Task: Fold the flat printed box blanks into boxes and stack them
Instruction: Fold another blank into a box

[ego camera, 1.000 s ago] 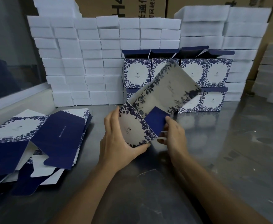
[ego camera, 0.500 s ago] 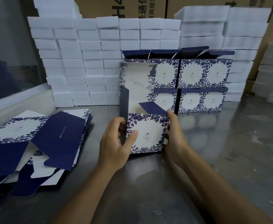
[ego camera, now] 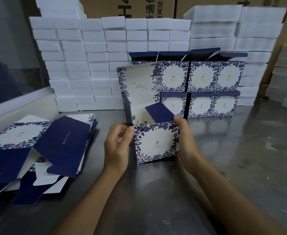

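Box (ego camera: pixel 155 143) upright now (lid raised)

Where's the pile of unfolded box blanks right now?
In the head view, the flat blanks lie on the steel table's left side, left of the left hand.

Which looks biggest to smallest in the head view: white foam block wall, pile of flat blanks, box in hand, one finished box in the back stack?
1. white foam block wall
2. pile of flat blanks
3. box in hand, lid up, held by left hand and right hand
4. finished box: same print, so probably equal in size, only farther away.
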### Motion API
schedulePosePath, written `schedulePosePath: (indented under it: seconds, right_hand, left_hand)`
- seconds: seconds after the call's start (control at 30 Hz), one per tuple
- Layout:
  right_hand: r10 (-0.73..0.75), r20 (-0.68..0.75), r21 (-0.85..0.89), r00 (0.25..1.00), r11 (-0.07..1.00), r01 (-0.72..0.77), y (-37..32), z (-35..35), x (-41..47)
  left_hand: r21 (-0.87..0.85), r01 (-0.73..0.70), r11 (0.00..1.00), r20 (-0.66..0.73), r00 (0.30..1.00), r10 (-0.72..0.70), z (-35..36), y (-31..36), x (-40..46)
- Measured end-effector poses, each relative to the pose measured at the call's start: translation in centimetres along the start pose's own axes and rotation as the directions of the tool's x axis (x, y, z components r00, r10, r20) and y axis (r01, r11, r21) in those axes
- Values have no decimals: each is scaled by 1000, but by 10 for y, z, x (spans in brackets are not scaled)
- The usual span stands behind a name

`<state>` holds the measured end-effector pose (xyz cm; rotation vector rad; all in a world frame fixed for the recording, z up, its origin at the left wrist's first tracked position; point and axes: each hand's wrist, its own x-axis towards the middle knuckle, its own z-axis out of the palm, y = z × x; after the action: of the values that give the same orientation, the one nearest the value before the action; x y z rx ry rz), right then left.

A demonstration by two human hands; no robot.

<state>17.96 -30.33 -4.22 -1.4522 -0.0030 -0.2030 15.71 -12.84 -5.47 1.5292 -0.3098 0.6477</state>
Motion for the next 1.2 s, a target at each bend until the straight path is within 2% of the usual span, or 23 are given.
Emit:
schedulePosePath:
  seconds: [0.17, 0.27, 0.43, 0.67, 0.87, 1.0, 1.1, 1.2]
  right_hand:
    - [-110, -6, 27, 994, 994, 110, -2, 7, -6]
    - [-235, -14, 23, 972, 972, 235, -2, 9, -10]
    - [-410, 6, -38, 912, 911, 410, -4, 11, -15]
    - [-472, -2, -66, 882, 880, 471, -2, 11, -13]
    - [-529, -54, -127, 847, 845, 520, -2, 11, -15]
    - [-552, -76, -171, 830, 827, 535, -4, 8, -17]
    - [-578, -70, -229, 813, 803, 551, -6, 6, -18]
    - [-620, -70, -251, 781, 769, 588, -8, 4, -21]
  left_hand:
    - [-159, 186, 970, -93, 975, -202, 0, 4, -1]
    - [-255, 304, 918, -52, 944, -327, 1, 1, 1]
    - [-366, 419, 831, 53, 901, -430, 4, 1, 4]
    - [-365, 416, 833, 64, 904, -424, 1, -3, 7]
    - [-168, 342, 924, -18, 937, -350, 3, 7, 8]
    - [-54, 328, 943, -42, 943, -330, 6, 9, 8]
    - [-55, 341, 938, -43, 938, -344, 7, 7, 6]
    - [-131, 377, 917, -68, 919, -388, 5, 6, 6]
